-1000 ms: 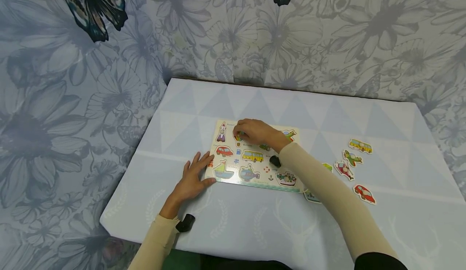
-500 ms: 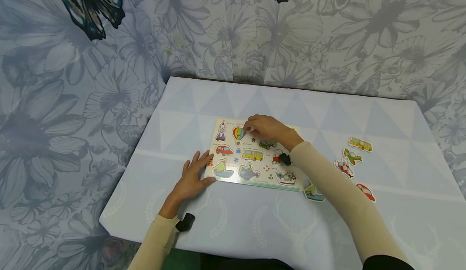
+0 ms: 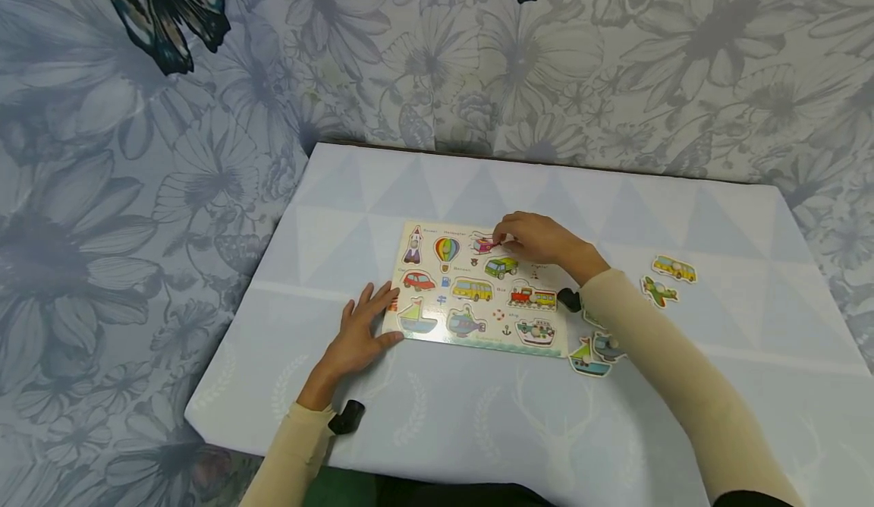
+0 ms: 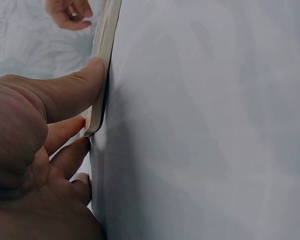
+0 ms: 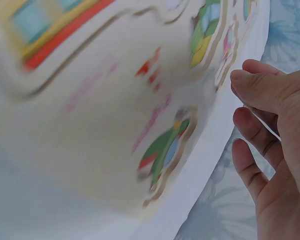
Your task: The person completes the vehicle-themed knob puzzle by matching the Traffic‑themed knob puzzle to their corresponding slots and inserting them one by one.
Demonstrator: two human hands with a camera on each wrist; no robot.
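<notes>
A wooden vehicle puzzle board (image 3: 488, 349) lies on the table, its printed vehicles facing up. My left hand (image 3: 362, 332) steadies its near left corner. In the left wrist view the thumb (image 4: 85, 82) presses against the board's side edge, with straight fingers around the corner. Over the board's far edge hovers my right hand (image 3: 539, 241), beside the pink helicopter (image 3: 482, 244). In the right wrist view its fingers are loosely bent with nothing between them, past the green airplane (image 5: 165, 150) and green car (image 5: 205, 37). The hot-air balloon (image 3: 447, 250) sits uncovered on the board.
Right of the board lie loose pieces: a yellow bus (image 3: 674, 268), a green airplane piece (image 3: 659, 292), a sailboat piece (image 3: 589, 361) and a grey piece (image 3: 606, 347) overlapping it. The right sleeve (image 3: 669, 370) covers part of the table there. A floral wall covering (image 3: 546, 74) stands behind.
My right hand has moved from the hot-air balloon rightward past the helicopter, uncovering both. Its sleeve now hides the loose red car. My left hand stays at the board's corner.
</notes>
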